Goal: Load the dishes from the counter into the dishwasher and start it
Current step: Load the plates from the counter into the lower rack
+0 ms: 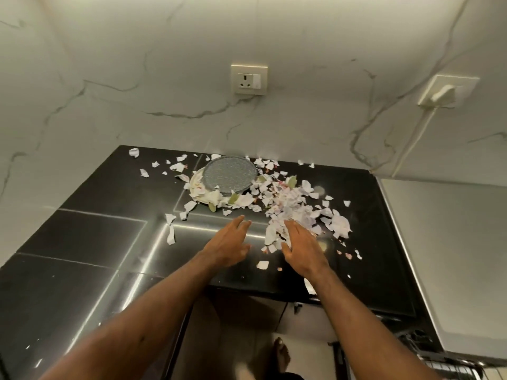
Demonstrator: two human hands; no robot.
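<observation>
A grey speckled plate [230, 174] lies on the black counter [109, 193] near the wall, stacked on a white plate [198, 187] whose rim shows at its left. Several torn white scraps [290, 207] and a few green leaves are strewn around both and heaped to the right of them. My left hand [230, 242] hovers over the counter in front of the plates, fingers apart, holding nothing. My right hand [301, 248] is spread flat with its fingertips at the near edge of the scrap heap, holding nothing.
The marble wall carries a socket [249, 79] and a plugged-in adapter [443, 95] with a white cord running down. A white appliance top [450, 242] stands at the right. A wire rack [450, 363] shows at lower right. My bare foot [282, 355] is on the floor.
</observation>
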